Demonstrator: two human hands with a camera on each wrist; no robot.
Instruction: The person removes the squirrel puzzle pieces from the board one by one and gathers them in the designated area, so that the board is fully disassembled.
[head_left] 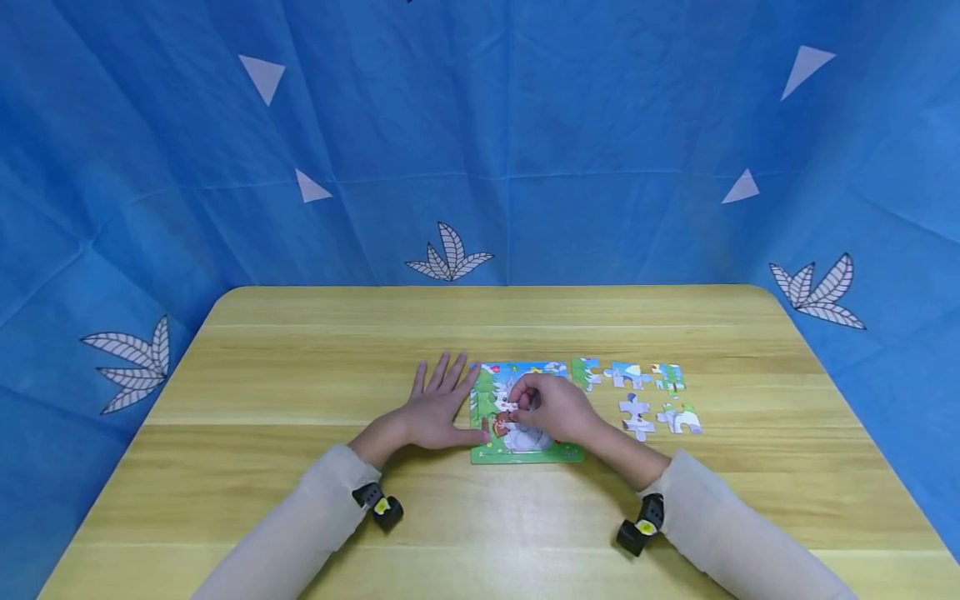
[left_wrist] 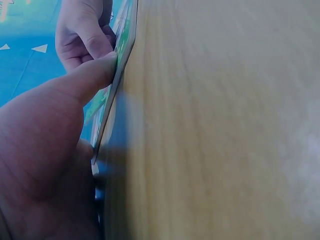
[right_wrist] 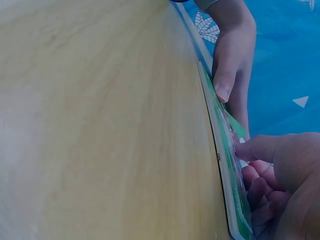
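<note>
A jigsaw puzzle [head_left: 491, 457] in a flat green-bordered tray lies on the table, showing a white cartoon animal. My left hand [head_left: 437, 410] rests at its left side, fingers spread and straight, with the thumb on the lower left edge. Over the middle of the picture, my right hand [head_left: 557, 408] has its fingers curled and its thumb and forefinger close together. In the right wrist view, a green puzzle piece [right_wrist: 236, 126] stands tilted up from the tray at the right thumb, seemingly pinched there; the fingers partly hide it.
Several loose pieces lie right of the tray, among them a green tree piece [head_left: 583, 372], a blue-topped piece [head_left: 628, 374] and a grey-white piece [head_left: 637, 416]. The wooden table [head_left: 300, 367] ends at a blue cloth backdrop [head_left: 570, 225].
</note>
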